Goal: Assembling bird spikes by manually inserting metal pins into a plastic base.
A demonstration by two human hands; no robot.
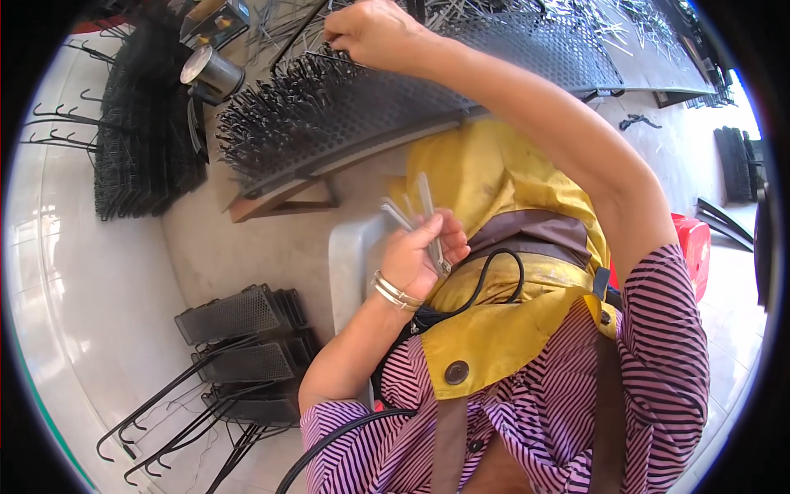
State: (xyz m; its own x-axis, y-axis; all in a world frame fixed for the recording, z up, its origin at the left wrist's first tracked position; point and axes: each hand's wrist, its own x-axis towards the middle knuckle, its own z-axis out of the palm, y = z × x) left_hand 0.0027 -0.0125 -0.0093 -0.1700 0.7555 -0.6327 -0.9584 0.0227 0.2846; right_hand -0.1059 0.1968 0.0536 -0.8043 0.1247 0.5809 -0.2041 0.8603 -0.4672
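Observation:
My left hand (424, 245) is closed around a few thin silvery metal strips (397, 215), held over my lap beside the yellow apron (506, 165). The strips fan out above my fingers, and one end shows below them. Stretched across the table, my right hand (374, 37) is closed at the far end of a dense row of small black metal pieces (276, 115). Its fingertips are bent down close to dark rods, and what they pinch is hidden. The black pieces stand along the left part of a black perforated metal panel (411, 86).
Loose silvery strips (469, 15) lie scattered behind the panel. A metal can (212, 74) stands at the table's left. Black mesh racks (136, 140) stack by the wall, and more perforated racks with hooked rods (239, 362) sit on the floor. A red stool (691, 251) is at right.

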